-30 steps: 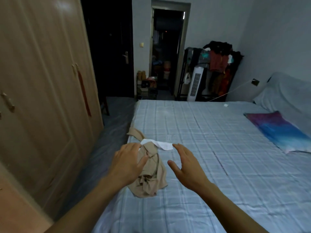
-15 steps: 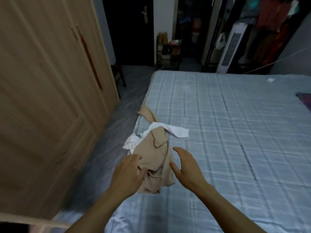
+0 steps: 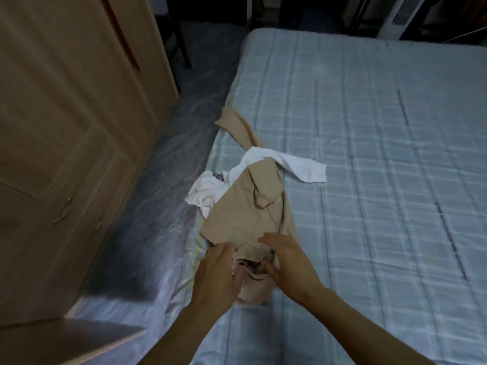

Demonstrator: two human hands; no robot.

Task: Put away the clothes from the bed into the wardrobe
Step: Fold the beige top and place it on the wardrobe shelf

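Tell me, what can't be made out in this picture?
Head view:
- Left hand: fingertips buried in beige garment folds; grip unclear.
- White garment: mostly under the beige one; kind unclear.
- Wardrobe: top cut by frame edge.
- Beige garment's near end: hidden behind right hand.
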